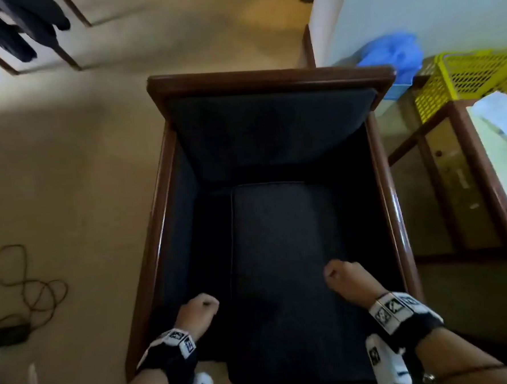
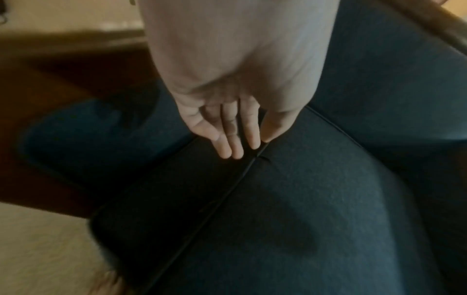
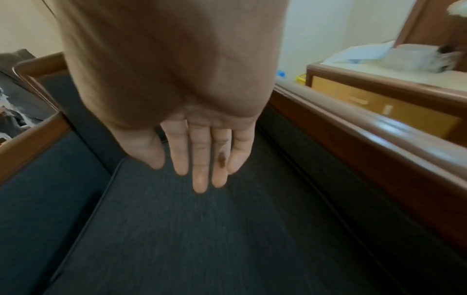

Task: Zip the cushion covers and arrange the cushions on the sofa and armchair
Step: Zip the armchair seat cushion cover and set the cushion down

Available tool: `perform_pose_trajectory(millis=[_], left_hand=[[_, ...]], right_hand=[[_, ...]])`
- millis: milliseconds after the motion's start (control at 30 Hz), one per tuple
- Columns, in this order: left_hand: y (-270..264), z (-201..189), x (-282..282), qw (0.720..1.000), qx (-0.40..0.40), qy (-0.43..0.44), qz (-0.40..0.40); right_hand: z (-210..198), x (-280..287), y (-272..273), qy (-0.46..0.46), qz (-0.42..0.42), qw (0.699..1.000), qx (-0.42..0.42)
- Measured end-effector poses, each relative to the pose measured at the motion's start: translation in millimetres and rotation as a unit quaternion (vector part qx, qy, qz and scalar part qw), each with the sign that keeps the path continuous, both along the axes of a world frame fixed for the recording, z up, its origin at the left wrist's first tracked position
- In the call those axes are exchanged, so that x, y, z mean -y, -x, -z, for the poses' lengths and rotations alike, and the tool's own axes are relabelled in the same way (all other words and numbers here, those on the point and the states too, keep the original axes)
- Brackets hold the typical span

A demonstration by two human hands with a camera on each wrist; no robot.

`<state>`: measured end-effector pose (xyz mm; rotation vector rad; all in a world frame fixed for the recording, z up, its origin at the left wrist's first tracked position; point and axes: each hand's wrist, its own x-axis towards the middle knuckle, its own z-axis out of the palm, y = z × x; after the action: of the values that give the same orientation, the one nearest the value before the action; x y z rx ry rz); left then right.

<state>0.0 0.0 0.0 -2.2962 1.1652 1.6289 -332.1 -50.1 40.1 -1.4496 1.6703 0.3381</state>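
A dark blue seat cushion (image 1: 278,234) lies flat in the wooden-framed armchair (image 1: 269,78), set toward the right side of the seat. My left hand (image 1: 198,309) hangs over the cushion's left piped edge. In the left wrist view its straight fingers (image 2: 227,153) touch the cushion (image 2: 303,199) at that seam and hold nothing. My right hand (image 1: 340,275) is over the cushion's right part. Seen from the right wrist, this hand (image 3: 199,179) points its straight fingers down at the cushion top (image 3: 202,239). No zip shows in any view.
A wooden side table (image 1: 468,178) stands close on the chair's right, with a yellow crate (image 1: 471,80) and a blue bag (image 1: 392,52) behind it. A cable (image 1: 23,280) lies coiled on the beige floor at the left. Dark clothes (image 1: 13,28) hang at the far left.
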Motion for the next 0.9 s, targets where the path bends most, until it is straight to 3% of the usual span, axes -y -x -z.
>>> perform_pose_trajectory(millis=[100, 267, 500, 667, 767, 900], left_hand=[[23.8, 35.4, 34.0, 0.997, 0.012, 0.056, -0.044], [46.2, 86.3, 63.8, 0.983, -0.060, 0.028, -0.173], [43.1, 137.2, 59.8, 0.966, -0.128, -0.024, -0.224], [44.6, 145.4, 51.6, 0.946, -0.171, -0.021, -0.275], [43.3, 147.3, 46.9, 0.949, -0.196, -0.025, -0.247], [39.9, 133.4, 50.3, 0.951, -0.228, -0.028, -0.205]], right_hand=[[31.6, 58.7, -2.8, 0.047, -0.010, 0.998, 0.028], [69.4, 147.7, -35.1, 0.103, -0.101, 0.990, 0.008], [117.2, 239.0, -96.9, 0.093, -0.187, 0.978, 0.013], [148.6, 259.1, -130.5, 0.052, -0.185, 0.981, -0.005], [158.7, 246.1, -135.8, 0.123, -0.183, 0.974, -0.056], [150.0, 230.5, -134.9, 0.170, -0.131, 0.976, -0.040]])
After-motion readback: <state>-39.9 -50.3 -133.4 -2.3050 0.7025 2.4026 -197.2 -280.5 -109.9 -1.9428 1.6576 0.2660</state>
